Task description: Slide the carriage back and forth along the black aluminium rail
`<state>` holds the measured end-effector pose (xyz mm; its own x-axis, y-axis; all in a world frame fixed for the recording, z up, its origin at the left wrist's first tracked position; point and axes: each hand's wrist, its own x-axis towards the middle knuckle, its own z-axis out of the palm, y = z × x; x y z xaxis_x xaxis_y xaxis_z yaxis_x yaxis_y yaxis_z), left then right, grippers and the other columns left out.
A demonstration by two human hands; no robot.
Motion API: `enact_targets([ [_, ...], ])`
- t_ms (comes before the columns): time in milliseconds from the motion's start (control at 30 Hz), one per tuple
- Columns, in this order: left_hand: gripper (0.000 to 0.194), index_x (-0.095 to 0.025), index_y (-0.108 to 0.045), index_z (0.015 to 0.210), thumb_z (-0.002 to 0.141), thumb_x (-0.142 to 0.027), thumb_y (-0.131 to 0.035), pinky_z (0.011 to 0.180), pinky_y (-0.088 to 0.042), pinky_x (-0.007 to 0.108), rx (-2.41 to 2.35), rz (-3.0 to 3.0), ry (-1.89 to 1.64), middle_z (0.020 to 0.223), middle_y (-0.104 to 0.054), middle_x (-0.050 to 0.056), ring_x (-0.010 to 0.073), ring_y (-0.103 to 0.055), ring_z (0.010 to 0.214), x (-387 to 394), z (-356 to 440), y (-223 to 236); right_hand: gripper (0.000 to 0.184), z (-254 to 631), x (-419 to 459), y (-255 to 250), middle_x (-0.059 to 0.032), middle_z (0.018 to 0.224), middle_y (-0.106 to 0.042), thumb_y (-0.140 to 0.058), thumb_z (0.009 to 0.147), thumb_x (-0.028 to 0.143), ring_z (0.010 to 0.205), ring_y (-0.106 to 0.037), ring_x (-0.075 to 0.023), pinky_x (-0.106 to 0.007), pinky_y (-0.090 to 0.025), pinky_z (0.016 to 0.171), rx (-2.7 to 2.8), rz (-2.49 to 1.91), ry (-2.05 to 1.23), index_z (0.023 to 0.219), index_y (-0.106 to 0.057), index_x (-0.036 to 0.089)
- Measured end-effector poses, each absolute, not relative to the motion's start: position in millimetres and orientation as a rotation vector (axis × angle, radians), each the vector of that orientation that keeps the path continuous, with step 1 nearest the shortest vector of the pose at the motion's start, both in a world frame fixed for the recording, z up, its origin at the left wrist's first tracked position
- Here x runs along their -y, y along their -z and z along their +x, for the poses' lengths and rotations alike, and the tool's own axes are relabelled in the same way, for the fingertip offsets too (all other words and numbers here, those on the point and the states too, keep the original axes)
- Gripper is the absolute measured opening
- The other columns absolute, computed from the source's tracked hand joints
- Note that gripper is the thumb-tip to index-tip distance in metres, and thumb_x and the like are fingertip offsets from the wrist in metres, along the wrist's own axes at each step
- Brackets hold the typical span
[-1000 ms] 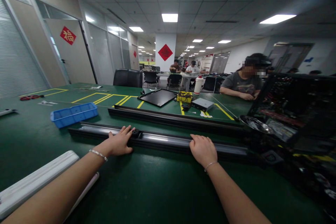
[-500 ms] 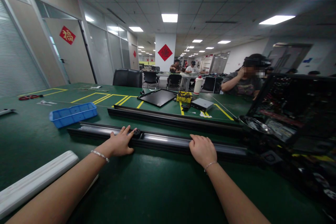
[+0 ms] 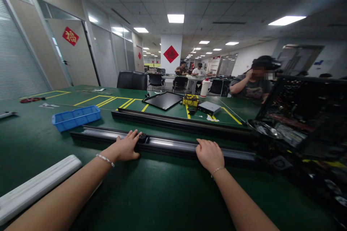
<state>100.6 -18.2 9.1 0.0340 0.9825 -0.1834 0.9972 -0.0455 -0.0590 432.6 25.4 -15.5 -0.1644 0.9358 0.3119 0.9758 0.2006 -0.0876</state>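
Observation:
A long black rail (image 3: 168, 144) with a shiny grey inner strip lies across the green table in front of me. My left hand (image 3: 127, 147) rests over its left half, fingers spread across the top and thumb at the near edge. Right beside those fingers sits a small round black part (image 3: 142, 137) in the channel. Farther right, my right hand (image 3: 210, 155) has its fingers curled over the same rail; their tips are partly hidden. Behind it, roughly parallel, is a second long black rail (image 3: 173, 122).
A blue divided tray (image 3: 77, 117) stands behind the rail's left end. White long pieces (image 3: 40, 187) lie at lower left. Toward the back are a black panel (image 3: 163, 100), a yellow box of cables (image 3: 190, 99) and a grey box (image 3: 209, 107). Dark equipment (image 3: 295, 115) crowds the right; a person (image 3: 249, 83) sits beyond.
My left hand has shifted very slightly to the right, about in step with a small drift of the whole view. Both hands keep their places on the rail.

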Motion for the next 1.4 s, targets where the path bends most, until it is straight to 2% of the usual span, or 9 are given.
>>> enact_targets([
  [600,0.096,-0.02,-0.01,0.145,0.065,-0.049,-0.054,0.094,-0.025,0.069,-2.147,2.189,0.269,0.15,-0.008,0.023,0.0423,-0.011,0.136,17,108,-6,0.044,432,-24,13,-0.0042,0.12,-0.061,-0.031,0.084,0.026,0.108,-0.052,-0.0191,-0.036,-0.027,0.101,2.176,-1.815,0.146,0.118,-0.059,0.019],
  [700,0.094,-0.018,-0.011,0.145,0.066,-0.05,-0.052,0.097,-0.022,0.068,-2.136,2.213,0.238,0.151,-0.007,0.021,0.0399,-0.009,0.137,18,107,-4,0.044,432,-24,14,-0.0046,0.119,-0.062,-0.031,0.084,0.026,0.108,-0.053,-0.0197,-0.036,-0.027,0.1,2.175,-1.802,0.156,0.118,-0.059,0.019],
  [867,0.086,-0.011,-0.016,0.144,0.07,-0.045,-0.046,0.106,-0.018,0.056,-2.048,2.353,0.167,0.151,-0.01,0.016,0.0298,-0.011,0.139,21,108,-3,0.044,433,-26,15,-0.0047,0.119,-0.062,-0.031,0.084,0.026,0.108,-0.052,-0.0197,-0.036,-0.027,0.1,2.184,-1.805,0.139,0.118,-0.059,0.019],
  [1033,0.092,-0.008,-0.015,0.143,0.068,-0.049,-0.049,0.107,-0.02,0.054,-2.042,2.333,0.194,0.151,-0.011,0.019,0.0305,-0.012,0.138,18,110,-4,0.044,432,-25,13,-0.0053,0.12,-0.061,-0.031,0.084,0.026,0.109,-0.052,-0.0195,-0.036,-0.028,0.1,2.185,-1.819,0.135,0.118,-0.059,0.019],
  [1400,0.096,-0.012,-0.011,0.144,0.066,-0.05,-0.051,0.102,-0.022,0.061,-2.063,2.28,0.238,0.15,-0.007,0.022,0.0354,-0.009,0.138,16,118,-6,0.044,432,-25,14,-0.0057,0.12,-0.061,-0.031,0.085,0.026,0.109,-0.052,-0.0191,-0.036,-0.027,0.101,2.187,-1.824,0.162,0.119,-0.058,0.02],
])
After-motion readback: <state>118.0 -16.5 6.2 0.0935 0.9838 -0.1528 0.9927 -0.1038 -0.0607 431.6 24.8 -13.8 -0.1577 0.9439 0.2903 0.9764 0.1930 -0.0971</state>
